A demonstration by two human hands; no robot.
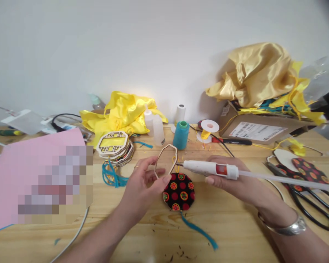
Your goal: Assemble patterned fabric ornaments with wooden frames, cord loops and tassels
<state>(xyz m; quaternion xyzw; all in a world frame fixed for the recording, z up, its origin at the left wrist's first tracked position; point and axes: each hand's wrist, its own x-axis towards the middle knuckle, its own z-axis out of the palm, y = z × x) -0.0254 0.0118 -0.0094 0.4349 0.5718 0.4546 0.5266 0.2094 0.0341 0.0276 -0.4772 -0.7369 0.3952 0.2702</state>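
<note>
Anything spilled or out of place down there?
Small dark scraps lie loose on the tabletop, nearer the wearer than the patterned disc; they look like stray litter beside the work. I see no liquid spill.

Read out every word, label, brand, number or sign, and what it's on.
No text is readable.
Label on box: barcode and print, too blurred.
Small sticker on box's side: too small.
Mark on front bottle: too small.
Pixelated patch over pink sheet: unreadable.
</note>
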